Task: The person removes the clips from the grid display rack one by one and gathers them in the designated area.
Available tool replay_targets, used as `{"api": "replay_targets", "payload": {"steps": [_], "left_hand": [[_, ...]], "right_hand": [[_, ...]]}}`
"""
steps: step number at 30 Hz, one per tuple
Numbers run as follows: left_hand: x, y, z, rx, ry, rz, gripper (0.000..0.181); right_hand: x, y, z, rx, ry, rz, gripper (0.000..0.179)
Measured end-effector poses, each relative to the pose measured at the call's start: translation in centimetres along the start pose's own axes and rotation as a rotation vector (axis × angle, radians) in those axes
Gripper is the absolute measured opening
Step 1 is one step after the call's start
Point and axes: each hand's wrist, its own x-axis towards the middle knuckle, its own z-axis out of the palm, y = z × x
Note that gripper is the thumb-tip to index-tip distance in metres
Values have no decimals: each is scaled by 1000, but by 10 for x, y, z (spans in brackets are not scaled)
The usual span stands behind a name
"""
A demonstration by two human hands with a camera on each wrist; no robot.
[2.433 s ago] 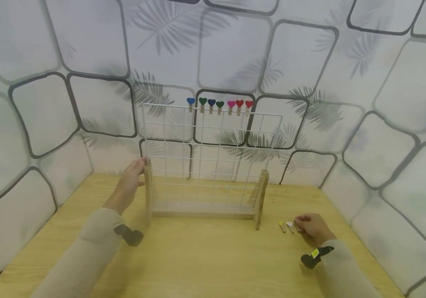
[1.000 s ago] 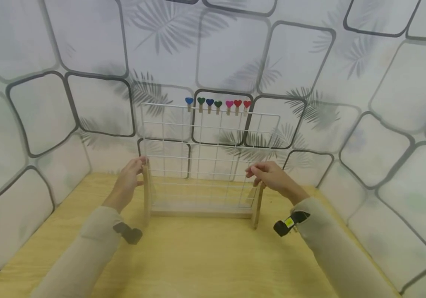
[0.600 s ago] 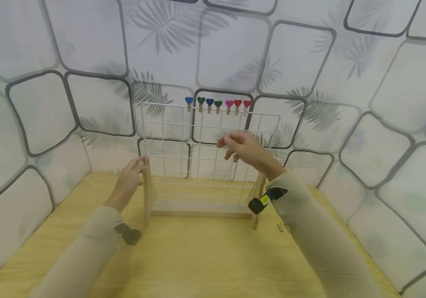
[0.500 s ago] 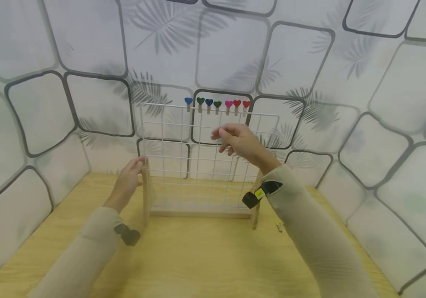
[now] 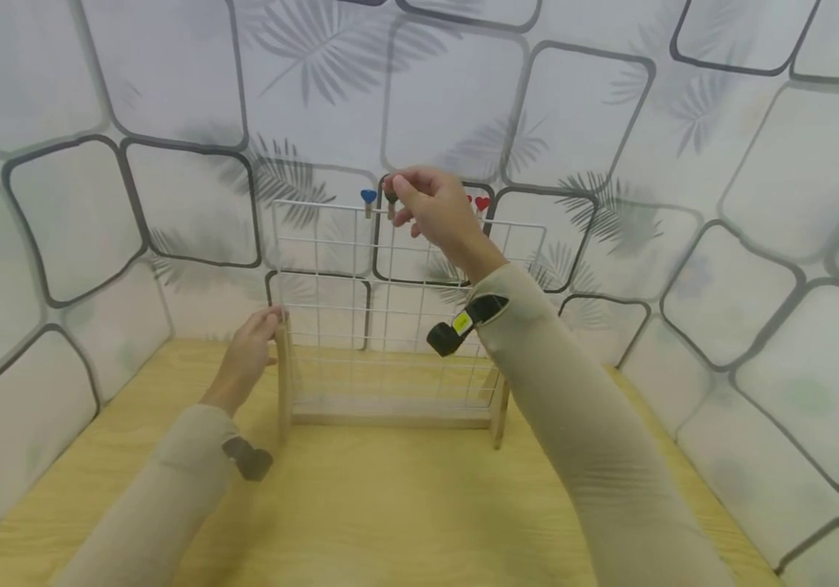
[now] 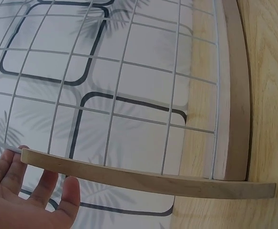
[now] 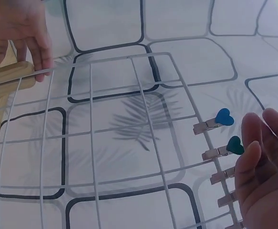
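Note:
A white wire grid rack (image 5: 324,276) stands upright in a wooden base. Several clothespins with heart tops are clipped along its top wire. My left hand (image 5: 245,355) holds the rack's left side, its fingertips at the top of the wooden upright (image 6: 143,176). My right hand (image 5: 437,212) is raised to the top wire. In the right wrist view its thumb is at the edge of a green heart clothespin (image 7: 234,145); the fingers are loosely bent. A blue heart clothespin (image 7: 224,117) sits just beyond. The hand and forearm hide most other clothespins in the head view.
A yellow wooden tabletop (image 5: 382,505) lies under the rack. Patterned fabric walls (image 5: 456,90) close in behind and at both sides. A red heart clothespin (image 5: 482,204) shows right of the right hand. My right sleeve (image 5: 580,424) covers part of the table at right.
My right hand has moved from the clothespins on the table at right, up and left past the grid, to the top wire. The left hand has stayed at the rack's left side.

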Motion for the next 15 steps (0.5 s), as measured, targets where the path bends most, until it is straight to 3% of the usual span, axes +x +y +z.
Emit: {"api": "replay_targets", "payload": {"steps": [3, 9, 12, 15], "left_hand": [[1, 1, 0, 7, -7, 5, 61], [-1, 0, -1, 20, -19, 19, 62], [-2, -1, -1, 22, -26, 32, 62], [-2, 0, 0, 16, -29, 35, 63]], "right_hand": [[11, -8, 3, -34, -22, 78, 28], [29, -20, 10, -296, -142, 252, 33], [32, -23, 16, -374, -165, 252, 32], [32, -23, 21, -416, -135, 231, 27]]}}
